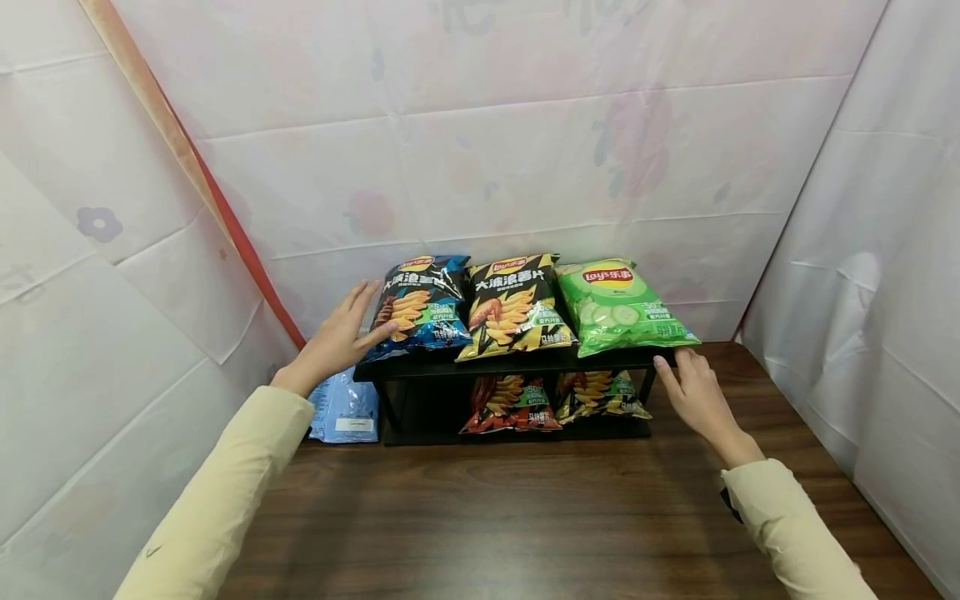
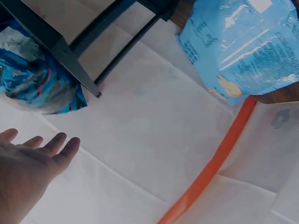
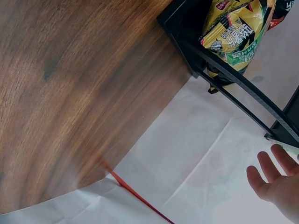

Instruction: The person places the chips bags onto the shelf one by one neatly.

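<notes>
A black two-tier rack [image 1: 510, 364] stands on the table with bags of chips on both tiers. On top, from left to right, lie a blue bag of chips [image 1: 429, 304], a yellow-and-black bag of chips [image 1: 517, 304] and a green bag of chips [image 1: 621, 310]. My left hand [image 1: 339, 335] is beside the blue bag at the rack's left end, fingers extended; the left wrist view shows a gap between fingers and bag. At the rack's right end, just below the green bag's corner, is my right hand [image 1: 699, 393], its fingers loosely extended and holding nothing.
On the lower tier sit a red bag of chips [image 1: 512, 406] and another yellow-and-black bag [image 1: 603, 396]. A light blue package [image 1: 345, 408] lies left of the rack. White printed cloth [image 1: 487, 167] hangs behind and at both sides. Wooden tabletop [image 1: 480, 517] extends in front.
</notes>
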The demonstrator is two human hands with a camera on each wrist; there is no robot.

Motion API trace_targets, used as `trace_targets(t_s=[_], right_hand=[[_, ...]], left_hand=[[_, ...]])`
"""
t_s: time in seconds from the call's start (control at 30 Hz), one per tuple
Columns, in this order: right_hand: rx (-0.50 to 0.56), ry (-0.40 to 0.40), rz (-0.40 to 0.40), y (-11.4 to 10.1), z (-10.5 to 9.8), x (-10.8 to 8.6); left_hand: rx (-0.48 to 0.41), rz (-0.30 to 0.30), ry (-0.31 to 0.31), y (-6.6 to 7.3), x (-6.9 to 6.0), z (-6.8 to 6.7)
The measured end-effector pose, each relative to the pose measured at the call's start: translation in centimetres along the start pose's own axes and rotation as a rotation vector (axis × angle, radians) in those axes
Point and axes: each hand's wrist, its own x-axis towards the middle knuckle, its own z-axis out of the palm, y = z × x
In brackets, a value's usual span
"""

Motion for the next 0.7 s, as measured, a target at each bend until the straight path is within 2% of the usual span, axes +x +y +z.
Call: trace_targets(t_s=[0.2,0.33,0.53,0.7], right_hand=[[-0.02,0.012,-0.025,-0.1,-0.1,0.1],[-0.034,0.01,-0.027,-0.1,-0.2,0.2],[-0.03,0.022,-0.042,0.0,-0.2,0.2],[-0.024,0.023,-0.037,0.1,0.0,0.2]], left_hand=[[-0.008,-0.055,0.112,-1.7,-1.5,-0.3],[-0.013,-0.098,0.165,-2.9,-2.5,-0.1],[0.01,-0.151,0.18,-4.4,-4.3,0.9],[0.079,-0.174,0.169,-5.8,-5.3,2.9]])
